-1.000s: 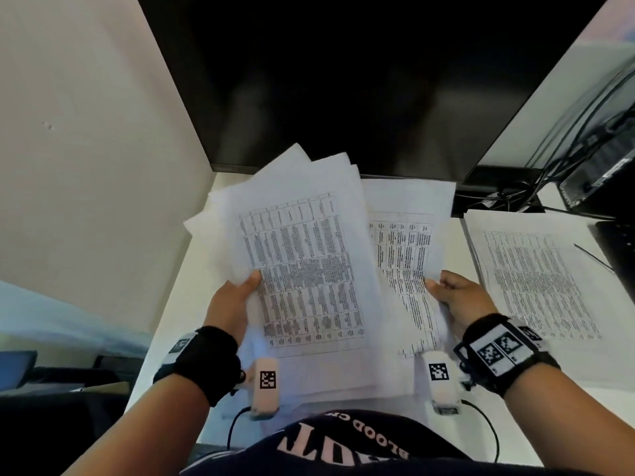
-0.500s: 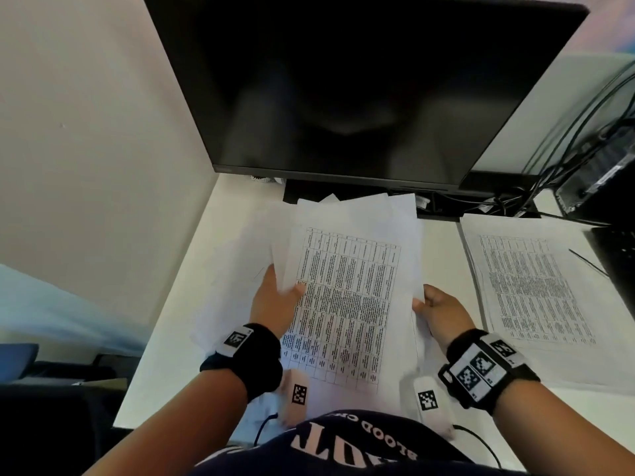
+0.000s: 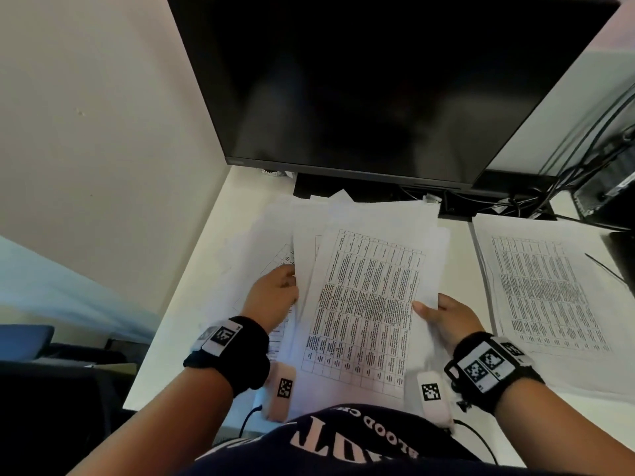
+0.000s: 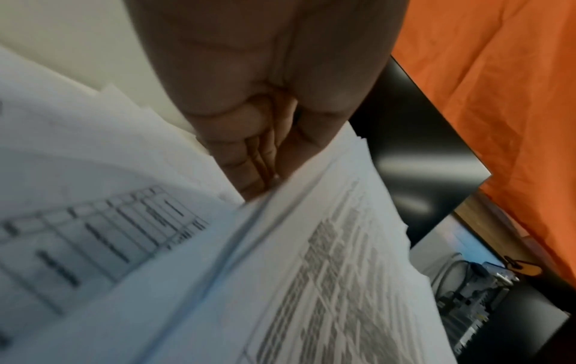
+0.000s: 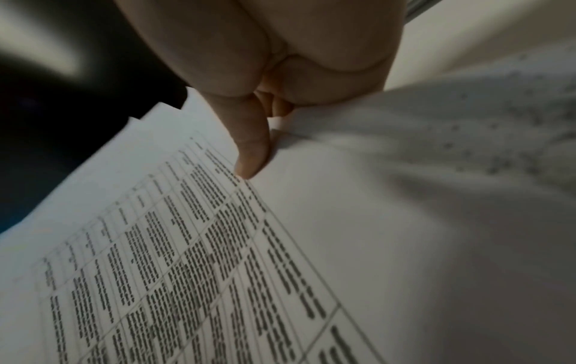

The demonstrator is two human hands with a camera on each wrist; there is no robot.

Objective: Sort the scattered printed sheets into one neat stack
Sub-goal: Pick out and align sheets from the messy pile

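Note:
A bundle of printed sheets [image 3: 367,304] with a table of text on top is held over the white desk [image 3: 206,269], its edges uneven at the far end. My left hand [image 3: 275,297] grips its left edge, the fingers [image 4: 258,157] tucked in between sheets. My right hand [image 3: 443,317] pinches the right edge, with the thumb [image 5: 249,152] on the top sheet [image 5: 187,271] and the other fingers hidden beneath. More loose sheets [image 3: 261,242] lie under and left of the bundle. A separate printed stack [image 3: 543,290] lies flat on the right.
A large dark monitor [image 3: 378,80] stands just behind the sheets, its base [image 3: 319,187] near their far edge. Cables [image 3: 515,201] and dark equipment [image 3: 604,187] crowd the back right. A wall [image 3: 103,132] borders the desk on the left.
One second ago the sheets were fanned out between my hands; they have since been drawn into one bundle. My hands have come closer together.

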